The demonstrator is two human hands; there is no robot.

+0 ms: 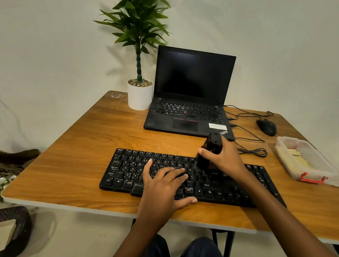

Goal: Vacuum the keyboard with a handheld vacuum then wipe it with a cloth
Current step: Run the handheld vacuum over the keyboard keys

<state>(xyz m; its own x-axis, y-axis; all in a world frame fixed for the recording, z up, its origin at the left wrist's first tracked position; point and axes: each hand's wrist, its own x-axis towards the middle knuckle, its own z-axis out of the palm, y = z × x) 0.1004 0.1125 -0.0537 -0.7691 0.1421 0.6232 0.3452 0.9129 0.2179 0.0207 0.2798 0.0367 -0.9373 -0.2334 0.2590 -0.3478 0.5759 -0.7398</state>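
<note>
Black cylindrical handheld vacuum [209,152] on matte black keyboard [127,173].
Right hand [225,158] fingers clamped round vacuum; left hand [162,188] fingers straight, spread, pressing keys.

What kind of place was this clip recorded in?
Probably a home or small-office desk corner: a wooden table by a plain wall carries an open laptop, a keyboard, a wired mouse and a potted plant.

Soft even light (bowed edges); sharp
</note>
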